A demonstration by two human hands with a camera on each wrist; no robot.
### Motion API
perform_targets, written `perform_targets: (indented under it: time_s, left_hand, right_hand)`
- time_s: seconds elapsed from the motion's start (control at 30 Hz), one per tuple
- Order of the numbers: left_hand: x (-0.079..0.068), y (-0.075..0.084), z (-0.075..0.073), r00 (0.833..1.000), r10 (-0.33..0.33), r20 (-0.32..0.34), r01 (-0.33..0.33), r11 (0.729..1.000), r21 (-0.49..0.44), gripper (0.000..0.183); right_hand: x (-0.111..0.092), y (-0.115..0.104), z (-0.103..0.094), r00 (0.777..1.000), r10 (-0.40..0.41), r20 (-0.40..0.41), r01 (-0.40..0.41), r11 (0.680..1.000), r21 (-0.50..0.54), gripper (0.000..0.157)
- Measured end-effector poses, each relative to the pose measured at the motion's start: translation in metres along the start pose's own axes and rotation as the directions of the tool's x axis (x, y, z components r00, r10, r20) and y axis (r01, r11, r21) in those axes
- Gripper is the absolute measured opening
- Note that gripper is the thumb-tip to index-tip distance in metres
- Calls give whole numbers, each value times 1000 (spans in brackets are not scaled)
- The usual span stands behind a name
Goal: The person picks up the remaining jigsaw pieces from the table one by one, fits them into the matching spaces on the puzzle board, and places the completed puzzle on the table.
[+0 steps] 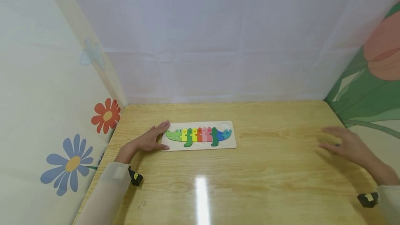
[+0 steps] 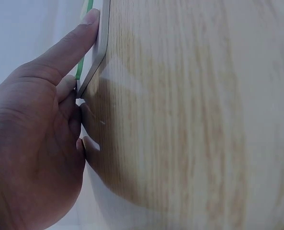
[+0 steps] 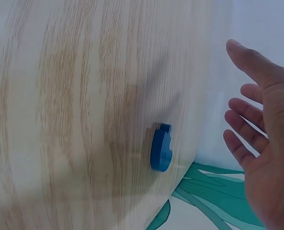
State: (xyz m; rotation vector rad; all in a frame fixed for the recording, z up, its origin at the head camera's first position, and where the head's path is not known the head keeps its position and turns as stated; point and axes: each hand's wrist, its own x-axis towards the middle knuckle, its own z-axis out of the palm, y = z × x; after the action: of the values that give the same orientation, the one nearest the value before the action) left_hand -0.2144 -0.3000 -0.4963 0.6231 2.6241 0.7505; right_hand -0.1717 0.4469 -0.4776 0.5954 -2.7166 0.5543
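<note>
A wooden crocodile puzzle board (image 1: 200, 146) lies flat left of the table's middle, filled with a row of coloured pieces from green head to blue tail. Beyond the tail, a curved outline shows on bare wood. My left hand (image 1: 149, 140) rests at the board's left end, thumb and fingers spread and touching its corners. The thumb (image 2: 70, 48) lies straight along the board's edge. Over the table's right side hovers my right hand (image 1: 350, 147), fingers relaxed and holding nothing. Below it, apart from the fingers, a blue puzzle piece (image 3: 161, 149) stands on the wood; the head view mostly hides it.
The wooden table (image 1: 265, 183) meets a pale cloth backdrop (image 1: 218, 44) at its far edge. Flower-printed panels, one with a blue flower (image 1: 70, 164) and one with a pink tulip (image 1: 385, 48), flank the table. Each wrist carries a small black camera.
</note>
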Motion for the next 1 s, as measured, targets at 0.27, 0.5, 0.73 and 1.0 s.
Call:
perform_targets:
  time_s: [0.27,0.5,0.73,1.0]
  left_hand:
    - [-1,1,-1,1000,-8,1,8,1000,4,106]
    - [1,-1,0,1000,-10,18,10,1000,11,106]
    - [1,-4,1,1000,-3,7,3,1000,9,105]
    - [0,-4,0,1000,2,4,-2,1000,2,105]
  right_hand:
    - [-5,5,-6,998,56,22,-54,995,-80,67]
    - [-13,13,-8,992,115,60,-110,991,-80,75]
    - [-22,21,-7,982,156,111,-148,986,-79,78]
    - [-32,26,-3,965,216,147,-205,975,-88,80]
